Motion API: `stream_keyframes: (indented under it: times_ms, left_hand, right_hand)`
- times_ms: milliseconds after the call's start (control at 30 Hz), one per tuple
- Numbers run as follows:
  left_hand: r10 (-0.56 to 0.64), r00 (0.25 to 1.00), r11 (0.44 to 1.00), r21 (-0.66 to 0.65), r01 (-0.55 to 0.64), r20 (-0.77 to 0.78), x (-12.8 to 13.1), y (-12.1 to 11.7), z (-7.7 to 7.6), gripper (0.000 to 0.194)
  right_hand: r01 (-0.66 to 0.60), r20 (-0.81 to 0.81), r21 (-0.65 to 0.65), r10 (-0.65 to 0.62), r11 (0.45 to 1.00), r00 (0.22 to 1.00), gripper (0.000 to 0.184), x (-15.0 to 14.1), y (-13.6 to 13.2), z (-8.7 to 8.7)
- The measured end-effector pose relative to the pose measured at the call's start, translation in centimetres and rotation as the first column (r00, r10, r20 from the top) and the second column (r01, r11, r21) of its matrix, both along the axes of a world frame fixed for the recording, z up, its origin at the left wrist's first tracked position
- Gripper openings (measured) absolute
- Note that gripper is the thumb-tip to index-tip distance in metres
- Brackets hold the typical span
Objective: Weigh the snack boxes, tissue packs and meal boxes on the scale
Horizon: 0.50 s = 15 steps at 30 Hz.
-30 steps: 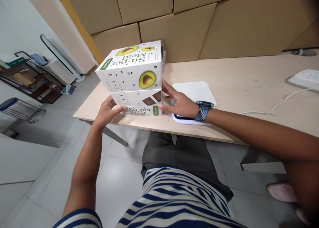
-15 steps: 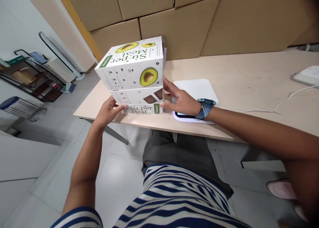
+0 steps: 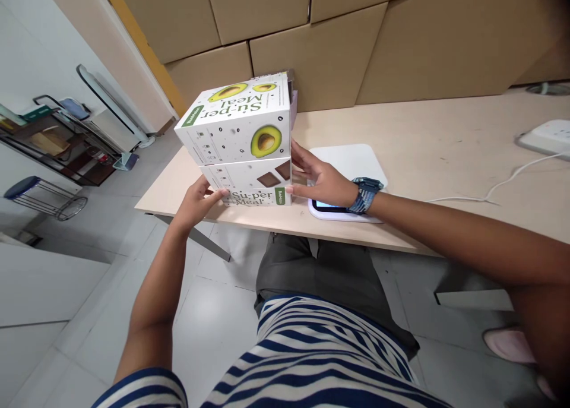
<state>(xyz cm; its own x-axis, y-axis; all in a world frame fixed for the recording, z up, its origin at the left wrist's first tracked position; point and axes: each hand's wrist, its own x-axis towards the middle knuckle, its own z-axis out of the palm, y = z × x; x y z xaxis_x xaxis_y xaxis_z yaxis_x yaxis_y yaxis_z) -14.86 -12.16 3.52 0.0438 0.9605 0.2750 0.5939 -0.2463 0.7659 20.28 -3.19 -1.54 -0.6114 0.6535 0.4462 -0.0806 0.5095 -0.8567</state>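
Note:
A white meal box [image 3: 231,136] printed with avocados stands on top of a white box with brown chocolate squares [image 3: 244,176]. Below the squares, a strip lettered "Su-per Meal" faces me; I cannot tell whether it belongs to a separate box. My left hand [image 3: 199,201] grips the lower left side of the stack, thumb on the front. On the other side, my right hand [image 3: 323,176] clasps the lower right edge, its thumb on the front and its fingers along the side. Just right of the stack lies a white scale [image 3: 350,161] with a lit display, partly behind my right hand.
The stack is near the left end of a wooden table [image 3: 427,146]. Brown cardboard [image 3: 320,57] lines the table's back. A white power strip [image 3: 545,136] with a cable is at right. A stool [image 3: 42,197] and a shelf cart [image 3: 57,144] stand at left.
Both hands keep their hold on the lower part of the stack, and the boxes stay in place on the table. The view has shifted slightly.

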Motion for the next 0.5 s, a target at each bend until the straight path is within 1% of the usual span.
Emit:
stream_keyframes:
  times_ms: [167, 267, 333, 367, 433, 467, 500]
  left_hand:
    - [-0.049, 0.991, 0.998, -0.025, 0.052, 0.125, 0.6, -0.3, 0.2, 0.057]
    - [-0.066, 0.985, 0.997, -0.033, 0.072, 0.156, 0.5, -0.4, 0.3, 0.062]
    - [-0.077, 0.984, 0.996, -0.031, 0.083, 0.159, 0.2, -0.3, 0.5, 0.068]
    - [-0.085, 0.983, 0.996, -0.007, 0.087, 0.162, 0.0, -0.2, 0.7, 0.074]
    - [-0.098, 0.977, 0.992, 0.102, 0.079, 0.191, -0.1, 0.5, 1.3, 0.092]
    - [-0.105, 0.970, 0.984, 0.166, 0.070, 0.217, 0.1, 0.9, 1.7, 0.098]
    - [-0.117, 0.962, 0.972, 0.226, 0.061, 0.247, 0.5, 1.4, 2.2, 0.100]
  right_hand:
    - [0.005, 0.000, 0.006, -0.005, 1.000, 1.000, 0.117, -0.1, -0.1, 0.1]
    - [0.020, 0.032, 0.026, -0.021, 0.999, 0.999, 0.117, 0.0, -0.1, -0.1]
    - [0.043, 0.087, 0.054, -0.047, 0.998, 0.995, 0.121, 0.2, -0.1, -0.2]
    - [0.065, 0.115, 0.076, -0.074, 0.995, 0.991, 0.127, 0.1, -0.1, -0.2]
    - [0.142, 0.126, 0.133, -0.158, 0.981, 0.979, 0.141, -0.4, 0.0, 0.3]
    - [0.194, 0.101, 0.162, -0.212, 0.968, 0.972, 0.145, -0.9, 0.1, 0.9]
    - [0.247, 0.061, 0.185, -0.262, 0.951, 0.963, 0.144, -1.7, 0.1, 1.8]
